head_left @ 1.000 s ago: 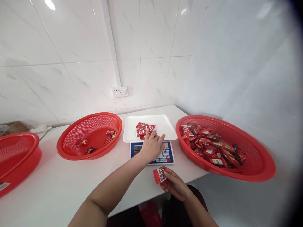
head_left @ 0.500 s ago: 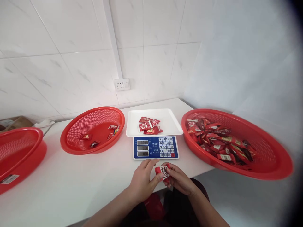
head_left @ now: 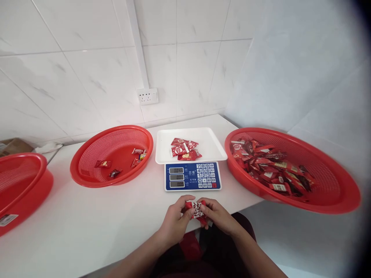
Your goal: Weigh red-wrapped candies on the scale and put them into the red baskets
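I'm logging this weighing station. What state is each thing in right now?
Red packet: held between left hand and right hand.
Scale: switched on.
Scale tray: holds several packets.
Right basket: piled with packets.
Middle basket: a few packets.

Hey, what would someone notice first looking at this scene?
The big red basket on the right, heaped with red candy packets. Centre, a blue scale carries a white tray with a few packets. At the table's near edge, the left hand and right hand together hold one red packet.
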A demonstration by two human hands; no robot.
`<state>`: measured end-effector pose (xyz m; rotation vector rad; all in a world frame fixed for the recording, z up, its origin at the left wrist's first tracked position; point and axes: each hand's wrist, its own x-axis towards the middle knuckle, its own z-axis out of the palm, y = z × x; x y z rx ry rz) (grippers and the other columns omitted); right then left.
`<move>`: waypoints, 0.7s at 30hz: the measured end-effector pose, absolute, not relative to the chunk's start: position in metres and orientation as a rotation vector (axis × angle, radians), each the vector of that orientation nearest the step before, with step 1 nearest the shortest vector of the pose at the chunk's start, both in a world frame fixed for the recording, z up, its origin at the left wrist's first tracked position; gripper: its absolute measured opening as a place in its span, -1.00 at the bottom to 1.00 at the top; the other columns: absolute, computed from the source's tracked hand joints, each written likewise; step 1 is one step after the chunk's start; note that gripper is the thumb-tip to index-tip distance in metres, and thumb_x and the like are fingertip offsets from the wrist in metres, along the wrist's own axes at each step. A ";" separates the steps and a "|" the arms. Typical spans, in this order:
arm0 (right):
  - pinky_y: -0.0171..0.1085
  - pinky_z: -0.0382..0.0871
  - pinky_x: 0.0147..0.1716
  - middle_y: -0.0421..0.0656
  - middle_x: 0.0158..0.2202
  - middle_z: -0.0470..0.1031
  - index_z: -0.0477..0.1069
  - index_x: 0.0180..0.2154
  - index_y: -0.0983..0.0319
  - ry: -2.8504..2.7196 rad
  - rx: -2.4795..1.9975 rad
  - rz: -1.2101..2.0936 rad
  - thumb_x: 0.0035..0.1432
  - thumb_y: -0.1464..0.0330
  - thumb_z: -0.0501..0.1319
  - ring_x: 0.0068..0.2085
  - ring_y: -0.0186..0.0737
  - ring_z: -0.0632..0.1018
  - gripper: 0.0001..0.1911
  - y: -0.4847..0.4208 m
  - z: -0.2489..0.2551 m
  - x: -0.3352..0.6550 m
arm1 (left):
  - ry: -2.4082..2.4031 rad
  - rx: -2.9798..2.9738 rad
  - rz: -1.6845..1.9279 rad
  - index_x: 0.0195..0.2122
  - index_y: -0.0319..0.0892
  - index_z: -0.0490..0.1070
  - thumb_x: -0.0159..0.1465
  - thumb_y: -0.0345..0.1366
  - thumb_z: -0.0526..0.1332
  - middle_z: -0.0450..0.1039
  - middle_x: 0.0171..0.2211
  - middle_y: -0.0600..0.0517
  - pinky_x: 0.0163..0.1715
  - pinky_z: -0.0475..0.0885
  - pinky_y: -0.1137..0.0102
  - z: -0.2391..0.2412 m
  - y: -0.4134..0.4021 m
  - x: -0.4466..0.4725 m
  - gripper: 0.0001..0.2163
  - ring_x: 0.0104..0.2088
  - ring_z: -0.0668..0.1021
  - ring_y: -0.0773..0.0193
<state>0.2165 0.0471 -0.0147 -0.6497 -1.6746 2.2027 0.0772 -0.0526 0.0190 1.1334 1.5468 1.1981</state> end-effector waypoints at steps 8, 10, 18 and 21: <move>-0.41 0.30 -0.67 -0.26 -0.62 0.36 0.33 -0.44 0.29 -1.709 -0.690 2.220 0.08 0.08 0.13 -0.64 -0.41 0.40 -0.63 0.047 -0.017 0.216 | 1.474 1.070 1.199 -0.06 -0.12 0.27 0.20 -0.30 0.07 0.31 -0.46 0.11 -0.34 0.30 0.41 0.017 -0.053 0.076 -0.73 -0.42 0.37 0.35; -0.41 0.29 -0.67 -0.26 -0.62 0.35 0.32 -0.46 0.29 -1.689 -0.685 2.240 0.07 0.08 0.13 -0.64 -0.40 0.40 -0.62 0.047 -0.018 0.217 | 1.454 1.054 1.203 -0.06 -0.14 0.26 0.19 -0.26 0.10 0.29 -0.48 0.12 -0.35 0.29 0.41 0.016 -0.051 0.075 -0.72 -0.44 0.37 0.36; -0.41 0.22 -0.67 -0.28 -0.66 0.34 0.29 -0.45 0.27 -1.754 -0.630 2.213 0.11 0.08 0.09 -0.66 -0.42 0.36 -0.63 0.046 -0.019 0.218 | 1.370 1.086 1.118 -0.08 -0.16 0.30 0.16 -0.19 0.16 0.40 -0.46 0.09 -0.30 0.32 0.39 0.023 -0.050 0.076 -0.69 -0.41 0.44 0.32; -0.42 0.20 -0.68 -0.31 -0.66 0.30 0.25 -0.47 0.25 -1.739 -0.632 2.187 0.08 0.06 0.11 -0.67 -0.44 0.33 -0.63 0.043 -0.020 0.216 | 1.342 1.010 1.168 -0.17 -0.17 0.34 0.15 -0.19 0.18 0.44 -0.44 0.08 -0.31 0.34 0.40 0.026 -0.049 0.080 -0.74 -0.41 0.47 0.32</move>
